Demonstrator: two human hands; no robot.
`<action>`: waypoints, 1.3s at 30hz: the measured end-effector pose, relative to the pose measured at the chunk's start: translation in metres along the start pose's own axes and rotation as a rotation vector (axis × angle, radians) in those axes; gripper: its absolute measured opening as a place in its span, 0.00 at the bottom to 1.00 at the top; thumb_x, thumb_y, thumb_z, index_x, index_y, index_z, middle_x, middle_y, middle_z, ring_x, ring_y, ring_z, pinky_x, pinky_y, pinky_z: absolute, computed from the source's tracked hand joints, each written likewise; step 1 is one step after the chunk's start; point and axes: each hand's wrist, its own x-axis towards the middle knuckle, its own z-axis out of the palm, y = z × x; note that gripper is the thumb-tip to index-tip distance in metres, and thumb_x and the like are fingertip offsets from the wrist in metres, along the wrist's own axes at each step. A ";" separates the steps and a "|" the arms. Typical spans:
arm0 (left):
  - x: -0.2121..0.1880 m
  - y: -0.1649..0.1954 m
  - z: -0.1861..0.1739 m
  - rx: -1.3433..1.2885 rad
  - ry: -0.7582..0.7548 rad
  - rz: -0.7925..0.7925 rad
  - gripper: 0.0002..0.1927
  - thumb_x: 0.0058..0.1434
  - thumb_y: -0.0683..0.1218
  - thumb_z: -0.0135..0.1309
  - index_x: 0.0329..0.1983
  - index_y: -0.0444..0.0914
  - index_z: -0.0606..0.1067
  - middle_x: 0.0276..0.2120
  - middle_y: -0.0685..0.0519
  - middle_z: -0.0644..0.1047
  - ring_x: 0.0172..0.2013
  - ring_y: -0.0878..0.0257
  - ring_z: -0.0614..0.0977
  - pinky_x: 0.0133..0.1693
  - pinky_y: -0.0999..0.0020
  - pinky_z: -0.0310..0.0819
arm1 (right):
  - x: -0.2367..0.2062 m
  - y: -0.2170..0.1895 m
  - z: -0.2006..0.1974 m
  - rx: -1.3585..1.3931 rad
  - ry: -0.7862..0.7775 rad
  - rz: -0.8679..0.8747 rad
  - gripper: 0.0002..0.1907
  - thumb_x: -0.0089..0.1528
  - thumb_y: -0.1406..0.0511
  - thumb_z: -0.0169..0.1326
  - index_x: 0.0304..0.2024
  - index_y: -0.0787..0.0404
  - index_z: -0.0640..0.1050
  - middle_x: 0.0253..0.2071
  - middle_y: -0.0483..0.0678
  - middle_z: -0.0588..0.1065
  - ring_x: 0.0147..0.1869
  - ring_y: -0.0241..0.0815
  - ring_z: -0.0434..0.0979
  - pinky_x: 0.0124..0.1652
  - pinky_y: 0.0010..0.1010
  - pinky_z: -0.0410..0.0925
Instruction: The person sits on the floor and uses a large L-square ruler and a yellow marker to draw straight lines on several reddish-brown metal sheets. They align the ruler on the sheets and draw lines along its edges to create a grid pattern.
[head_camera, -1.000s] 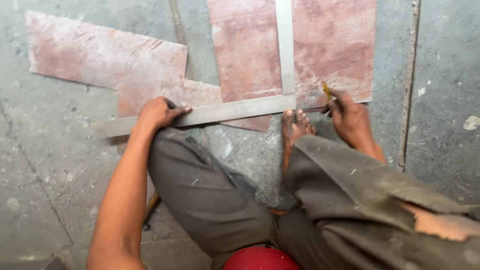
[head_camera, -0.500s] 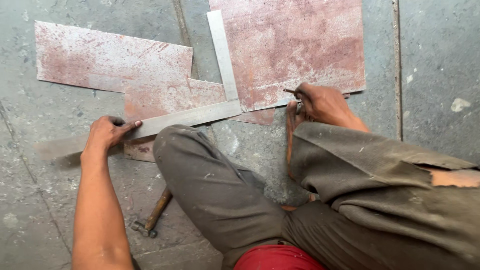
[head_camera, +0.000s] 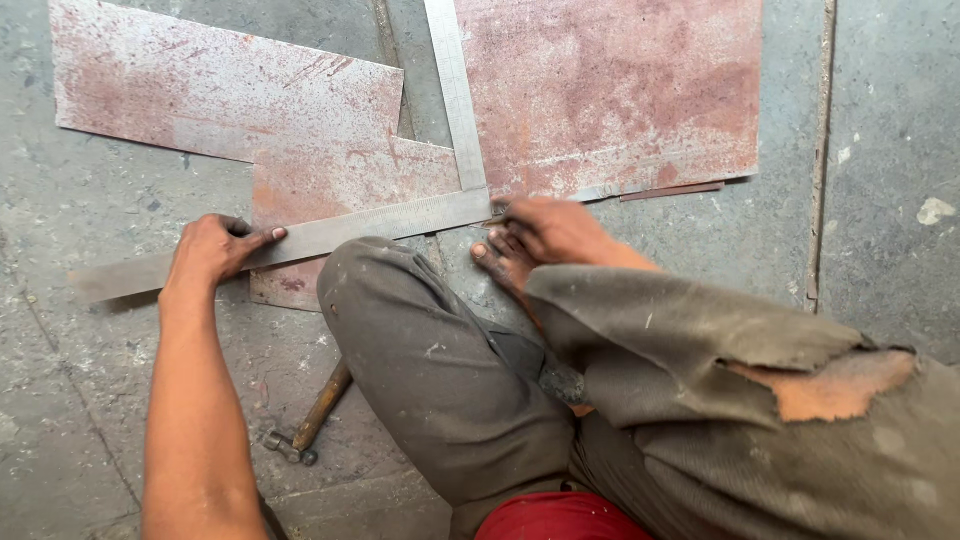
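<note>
An L-shaped steel square (head_camera: 400, 215) lies across two rusty red metal sheets on the concrete floor. Its long arm runs left and its short arm runs up the frame. My left hand (head_camera: 215, 250) grips the long arm near its left end, thumb on top. My right hand (head_camera: 555, 230) rests at the square's corner, by the lower edge of the right sheet (head_camera: 610, 90), pinching a thin dark marking tool (head_camera: 497, 211). The left sheet (head_camera: 230, 100) has a stepped outline. My bare foot (head_camera: 500, 262) stands just below the corner.
A hammer with a wooden handle (head_camera: 310, 420) lies on the floor under my left knee. A thin metal strip (head_camera: 672, 190) pokes out under the right sheet. A floor joint (head_camera: 822, 150) runs up the right side.
The square has slid to the left over the sheets. My left hand went left with it. My right hand moved from the sheet's right part to the square's corner.
</note>
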 end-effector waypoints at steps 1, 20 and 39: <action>0.001 -0.001 0.000 0.015 0.003 0.015 0.37 0.51 0.70 0.67 0.45 0.33 0.84 0.44 0.36 0.82 0.48 0.42 0.83 0.51 0.50 0.76 | -0.001 -0.007 0.003 -0.021 0.054 -0.082 0.15 0.70 0.62 0.47 0.57 0.57 0.76 0.53 0.51 0.79 0.51 0.50 0.80 0.49 0.38 0.73; 0.004 0.010 -0.014 0.119 -0.187 -0.067 0.39 0.53 0.71 0.64 0.47 0.32 0.84 0.43 0.35 0.83 0.47 0.39 0.83 0.51 0.46 0.76 | 0.116 0.054 -0.053 0.051 0.396 -0.411 0.11 0.73 0.74 0.53 0.55 0.62 0.81 0.48 0.53 0.83 0.48 0.44 0.86 0.46 0.33 0.79; 0.005 0.016 -0.018 0.279 -0.238 -0.052 0.40 0.59 0.76 0.52 0.51 0.38 0.84 0.44 0.38 0.84 0.49 0.40 0.83 0.51 0.45 0.77 | 0.198 0.119 -0.015 -0.336 0.538 -0.204 0.31 0.73 0.72 0.47 0.77 0.59 0.55 0.17 0.40 0.64 0.17 0.32 0.60 0.13 0.24 0.57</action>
